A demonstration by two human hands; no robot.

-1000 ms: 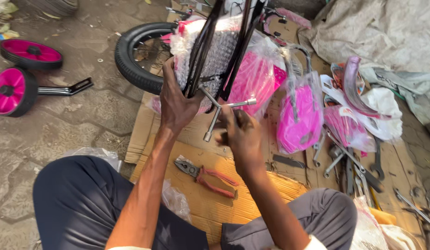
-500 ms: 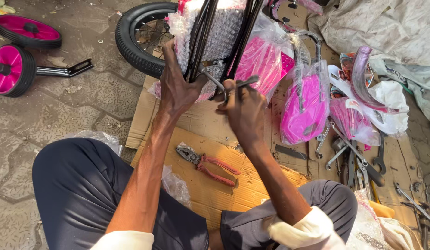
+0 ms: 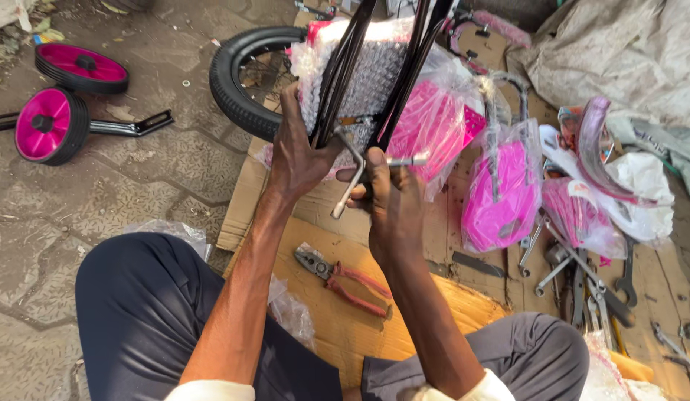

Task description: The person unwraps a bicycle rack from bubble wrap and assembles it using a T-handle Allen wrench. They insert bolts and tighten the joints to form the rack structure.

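Head view looks down on a paved stone ground (image 3: 100, 200) of interlocking blocks, dusty and littered, where a person sits with flattened cardboard (image 3: 360, 319) spread between their knees. The left hand (image 3: 296, 152) is clenched around the black fork legs (image 3: 345, 67) of a small bicycle frame, which stand upright just past the cardboard's far edge, partly wrapped in bubble wrap and clear plastic over pink parts. The right hand (image 3: 393, 200) grasps a silver multi-arm socket wrench (image 3: 356, 174), held against the lower end of the fork legs, touching them. On the cardboard near the wrists lie red-handled pliers (image 3: 341, 278). A black tyre (image 3: 244, 82) lies behind the frame. To the left, on the stone, rest two pink training wheels (image 3: 59, 104) on a black bracket. At right, pink plastic-wrapped parts (image 3: 501, 193) and loose spanners (image 3: 582, 278) lie beside grey sacking (image 3: 619, 52).
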